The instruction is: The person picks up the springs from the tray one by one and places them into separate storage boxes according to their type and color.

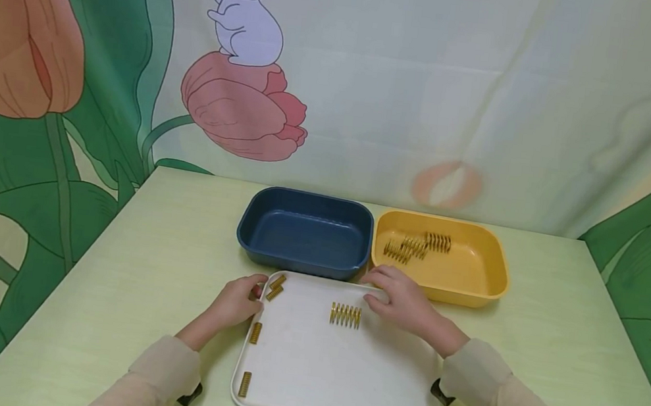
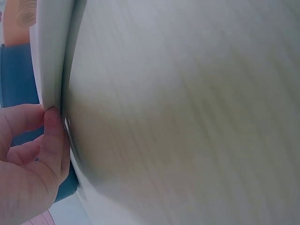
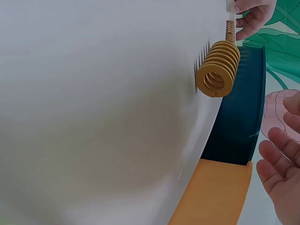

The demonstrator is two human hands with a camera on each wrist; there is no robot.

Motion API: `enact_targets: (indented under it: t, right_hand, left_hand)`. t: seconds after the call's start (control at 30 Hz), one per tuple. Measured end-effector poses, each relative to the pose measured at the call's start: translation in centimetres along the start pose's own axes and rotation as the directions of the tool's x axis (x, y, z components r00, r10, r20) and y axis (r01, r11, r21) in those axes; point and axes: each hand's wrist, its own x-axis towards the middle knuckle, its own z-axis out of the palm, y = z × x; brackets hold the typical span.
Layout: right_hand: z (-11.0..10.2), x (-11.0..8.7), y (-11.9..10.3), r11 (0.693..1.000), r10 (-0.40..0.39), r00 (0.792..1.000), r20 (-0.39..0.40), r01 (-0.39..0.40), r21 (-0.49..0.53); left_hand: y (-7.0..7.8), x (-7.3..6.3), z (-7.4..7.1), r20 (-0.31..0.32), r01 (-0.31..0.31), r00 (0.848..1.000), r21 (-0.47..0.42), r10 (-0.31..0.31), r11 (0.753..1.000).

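A white tray (image 1: 343, 377) lies on the table. My left hand (image 1: 239, 301) pinches its left rim between thumb and fingers; the left wrist view shows the fingers (image 2: 54, 136) on that edge. Over the tray's far rim is my right hand (image 1: 404, 302), its fingers loosely bent and holding nothing. Left of the right hand, a large gold coil spring (image 1: 345, 315) lies on its side on the tray. Several small gold springs lie along the tray's left side, one being the small spring (image 1: 245, 384) at the near left corner.
Behind the tray stands a blue bin (image 1: 304, 237) with nothing visible inside. Beside it, a yellow bin (image 1: 473, 271) holds three large springs (image 1: 414, 247) at its left. A printed curtain (image 1: 383, 103) hangs at the table's back edge.
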Motion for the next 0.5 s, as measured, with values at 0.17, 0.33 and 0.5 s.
enact_targets:
  t: [0.17, 0.33, 0.5]
  right_hand:
    - [0.05, -0.09, -0.31, 1.0, 0.029, 0.998, 0.059, -0.03, 0.01]
    - [0.24, -0.19, -0.45, 0.999, 0.032, 0.992, 0.122, -0.031, -0.009]
    - [0.49, -0.2, -0.57, 0.998, 0.054, 0.982, 0.18, -0.056, 0.006]
  left_hand:
    - [0.02, 0.02, -0.05, -0.004, -0.007, 1.0, -0.001, 0.007, 1.0]
    - [-0.02, 0.01, -0.07, 0.003, -0.005, 1.0, 0.002, 0.005, 1.0]
    - [-0.04, 0.04, -0.06, 0.01, 0.007, 1.0, -0.001, -0.007, 1.0]
